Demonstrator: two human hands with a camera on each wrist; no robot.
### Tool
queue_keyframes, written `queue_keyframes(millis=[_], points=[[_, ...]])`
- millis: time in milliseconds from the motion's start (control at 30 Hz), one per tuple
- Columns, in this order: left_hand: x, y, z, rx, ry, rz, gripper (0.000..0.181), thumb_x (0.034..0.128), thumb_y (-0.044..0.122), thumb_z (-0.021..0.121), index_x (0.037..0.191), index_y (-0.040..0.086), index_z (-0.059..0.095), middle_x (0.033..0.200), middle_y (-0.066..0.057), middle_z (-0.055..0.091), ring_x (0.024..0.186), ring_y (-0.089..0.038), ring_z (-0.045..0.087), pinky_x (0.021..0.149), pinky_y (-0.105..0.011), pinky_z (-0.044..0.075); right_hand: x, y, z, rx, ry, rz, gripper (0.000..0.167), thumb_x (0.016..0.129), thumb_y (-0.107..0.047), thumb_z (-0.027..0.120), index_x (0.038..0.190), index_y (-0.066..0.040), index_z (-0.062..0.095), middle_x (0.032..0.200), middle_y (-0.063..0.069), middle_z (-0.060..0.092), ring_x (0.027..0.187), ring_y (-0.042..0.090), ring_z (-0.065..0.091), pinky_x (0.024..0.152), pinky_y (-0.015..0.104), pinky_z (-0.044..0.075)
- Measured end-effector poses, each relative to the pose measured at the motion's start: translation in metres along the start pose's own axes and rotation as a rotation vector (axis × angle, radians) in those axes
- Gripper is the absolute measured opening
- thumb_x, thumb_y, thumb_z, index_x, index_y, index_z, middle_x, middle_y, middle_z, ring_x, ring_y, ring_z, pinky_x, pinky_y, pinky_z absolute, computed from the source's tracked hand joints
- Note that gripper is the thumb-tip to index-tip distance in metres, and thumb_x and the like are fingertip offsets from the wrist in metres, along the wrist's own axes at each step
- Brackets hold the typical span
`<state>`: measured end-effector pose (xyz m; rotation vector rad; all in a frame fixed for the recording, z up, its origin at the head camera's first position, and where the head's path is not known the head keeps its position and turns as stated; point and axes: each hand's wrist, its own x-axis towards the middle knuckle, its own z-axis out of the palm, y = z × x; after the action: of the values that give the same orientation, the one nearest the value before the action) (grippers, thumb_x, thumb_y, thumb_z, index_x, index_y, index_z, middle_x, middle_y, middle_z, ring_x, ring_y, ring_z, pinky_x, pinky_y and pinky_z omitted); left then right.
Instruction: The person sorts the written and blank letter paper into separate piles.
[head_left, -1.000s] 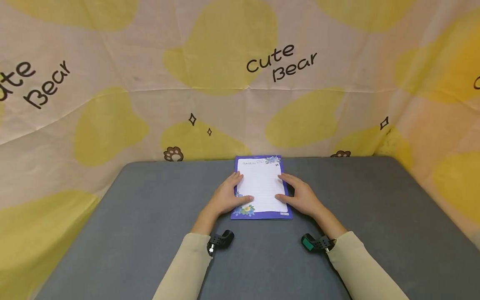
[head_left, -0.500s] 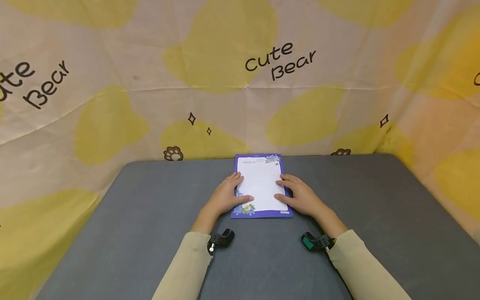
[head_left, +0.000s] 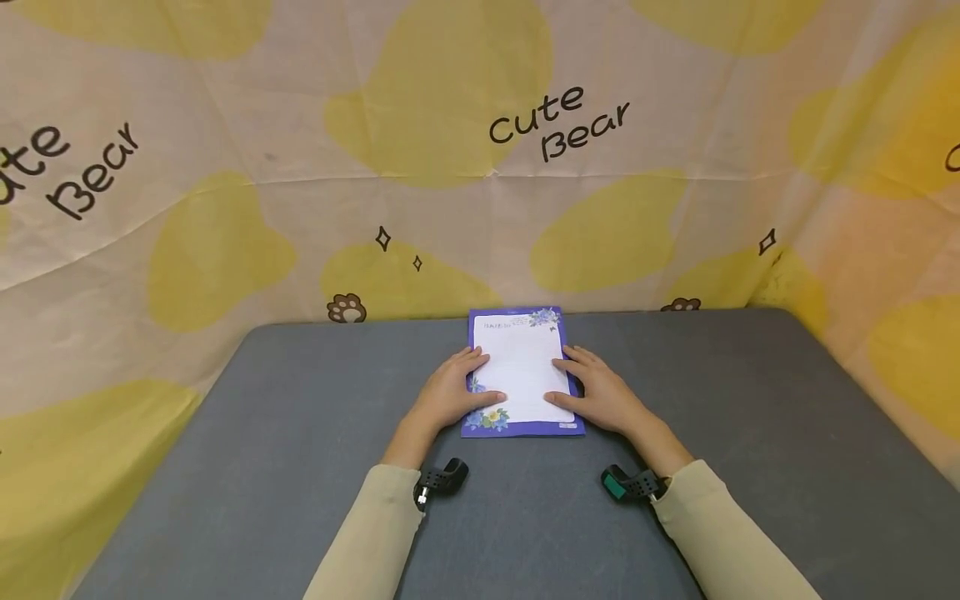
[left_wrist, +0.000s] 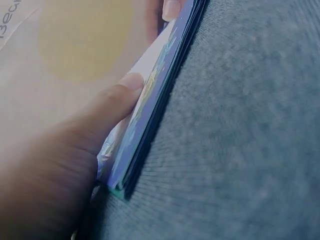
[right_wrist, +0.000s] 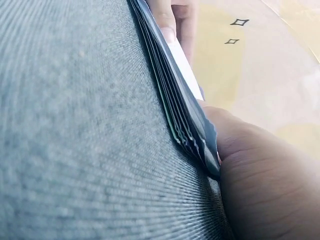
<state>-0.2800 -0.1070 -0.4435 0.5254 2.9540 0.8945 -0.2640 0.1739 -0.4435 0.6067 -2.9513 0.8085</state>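
Note:
A stack of purple-bordered sheets or a pad (head_left: 522,375) with a white lined middle and blue flowers lies flat near the table's back edge. My left hand (head_left: 450,392) rests along its left side, thumb and fingertips on the top face. On the right side, my right hand (head_left: 606,395) lies the same way, thumb on the white part. Both wrist views show several thin layers at the near edge of the stack (left_wrist: 150,107), (right_wrist: 175,95), with a thumb over the top. The outer fingers' undersides are hidden.
The grey table (head_left: 315,467) has rounded back corners. Behind it hangs a cream and yellow cloth (head_left: 450,125) printed with letters, stars and paws. A black band with a device (head_left: 442,477) sits on each wrist, beside beige sleeves.
Fingers and thumb of my right hand have shifted slightly over the right side of the stack. My left hand and the stack stay nearly where they were.

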Motion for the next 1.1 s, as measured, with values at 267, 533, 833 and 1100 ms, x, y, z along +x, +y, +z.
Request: queue_keyframes(millis=[267,533,833,1100], points=[[-0.0024,-0.0034,0.0027,0.077,-0.006,0.037,0.081,0.0887,0.06,0.068,0.156,0.023,0.042,0.161,-0.01,0.038,0.152,-0.033,0.031,0.12,-0.058,0.032,0.0,-0.0003,0.0002,0.005,0.054,-0.007,0.066,0.09,-0.046,0.073,0.141,-0.007,0.059,0.155,0.02,0.047,0.147,0.044,0.037,0.113,0.068,0.036],[-0.0027,-0.006,0.0004,0.141,-0.048,0.052,0.079,0.0896,0.063,0.064,0.155,0.024,0.044,0.167,0.001,0.03,0.16,-0.03,0.012,0.129,-0.053,0.01,0.0047,-0.0005,0.0008,-0.075,0.001,-0.028,0.076,0.091,-0.057,0.066,0.151,-0.012,0.05,0.161,0.016,0.04,0.154,0.045,0.022,0.121,0.068,0.02],[0.0004,-0.001,-0.0006,0.148,-0.075,0.056,0.079,0.0902,0.064,0.063,0.156,0.024,0.043,0.167,0.002,0.031,0.159,-0.028,0.014,0.129,-0.053,0.008,0.0024,0.0016,-0.0011,-0.074,0.002,-0.014,0.075,0.091,-0.056,0.067,0.148,-0.009,0.053,0.159,0.017,0.042,0.153,0.044,0.026,0.123,0.066,0.018],[0.0005,-0.0004,-0.0014,0.11,-0.059,0.059,0.075,0.0901,0.061,0.065,0.153,0.024,0.047,0.165,0.0,0.035,0.159,-0.03,0.018,0.129,-0.055,0.01,0.0025,0.0005,-0.001,-0.084,0.026,-0.011,0.071,0.089,-0.053,0.071,0.144,-0.009,0.058,0.156,0.019,0.047,0.15,0.046,0.032,0.122,0.066,0.021]])
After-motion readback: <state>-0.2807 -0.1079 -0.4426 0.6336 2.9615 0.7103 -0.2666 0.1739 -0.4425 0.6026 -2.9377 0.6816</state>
